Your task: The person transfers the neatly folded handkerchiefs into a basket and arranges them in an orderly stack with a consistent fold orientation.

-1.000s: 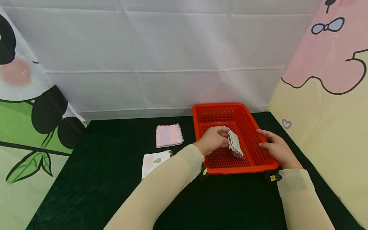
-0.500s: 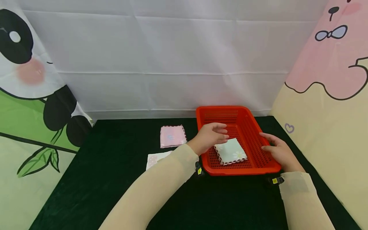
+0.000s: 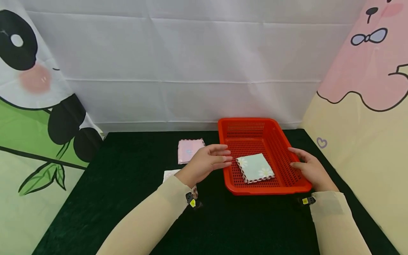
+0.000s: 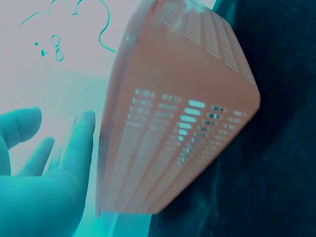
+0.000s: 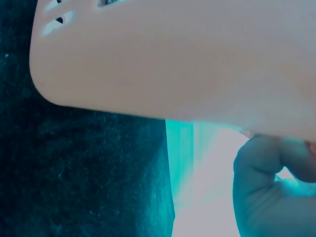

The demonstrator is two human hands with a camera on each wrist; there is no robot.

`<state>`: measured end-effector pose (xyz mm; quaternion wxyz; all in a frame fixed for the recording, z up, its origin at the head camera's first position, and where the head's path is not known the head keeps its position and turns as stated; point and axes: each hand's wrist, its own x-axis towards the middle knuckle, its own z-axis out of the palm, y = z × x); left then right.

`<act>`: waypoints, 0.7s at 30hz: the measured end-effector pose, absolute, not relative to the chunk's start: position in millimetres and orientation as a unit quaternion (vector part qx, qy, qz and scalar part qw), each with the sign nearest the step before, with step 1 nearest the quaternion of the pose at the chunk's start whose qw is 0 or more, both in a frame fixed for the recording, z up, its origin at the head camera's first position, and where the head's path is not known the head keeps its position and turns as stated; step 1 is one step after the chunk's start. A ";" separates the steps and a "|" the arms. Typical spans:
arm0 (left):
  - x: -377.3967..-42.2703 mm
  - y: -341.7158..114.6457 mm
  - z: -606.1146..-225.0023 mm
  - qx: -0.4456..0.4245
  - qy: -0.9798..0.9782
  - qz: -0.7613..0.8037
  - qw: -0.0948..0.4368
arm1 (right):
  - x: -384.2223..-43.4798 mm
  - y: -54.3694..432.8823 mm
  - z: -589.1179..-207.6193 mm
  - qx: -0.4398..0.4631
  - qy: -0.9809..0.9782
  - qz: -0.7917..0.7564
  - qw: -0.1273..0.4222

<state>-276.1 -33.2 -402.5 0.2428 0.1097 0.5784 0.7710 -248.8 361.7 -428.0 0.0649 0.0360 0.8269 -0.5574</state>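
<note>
A red plastic basket (image 3: 248, 191) with slotted walls stands on the table. Inside it lies a folded pale green handkerchief (image 3: 256, 167) with daisies and a checked edge, flat on the basket's floor. My left hand (image 3: 207, 163) is just outside the left rim, fingers extended and holding nothing; the left wrist view also shows the fingers beside the basket's wall (image 4: 148, 163). At the right rim my right hand (image 3: 310, 170) grips the basket, thumb and fingers on its edge. A folded pink handkerchief (image 3: 188, 150) lies left of the basket. Below it, a white one (image 3: 169, 174) is mostly hidden by my left arm.
Dark green cloth covers the table (image 3: 134, 177). A white sheet (image 3: 197, 63) hangs behind it, close to the basket's back. Cartoon-printed curtains (image 3: 344, 141) border both sides.
My left hand let go of the green handkerchief, which dropped flat into the basket, then drew back left past the rim. The right hand stayed on the basket. The view shifted slightly.
</note>
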 end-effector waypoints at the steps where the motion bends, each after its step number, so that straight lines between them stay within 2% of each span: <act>1: -273.6 -40.0 -405.1 0.111 0.580 0.771 0.239 | -249.9 361.7 -428.1 0.036 0.827 -0.557 0.067; 11: -250.0 -94.5 -422.9 0.094 0.669 0.713 0.190 | -250.4 360.3 -426.4 0.030 0.831 -0.550 0.080; 21: -243.7 -137.5 -433.6 0.030 0.699 0.700 0.142 | -245.9 362.0 -425.2 0.030 0.837 -0.541 0.076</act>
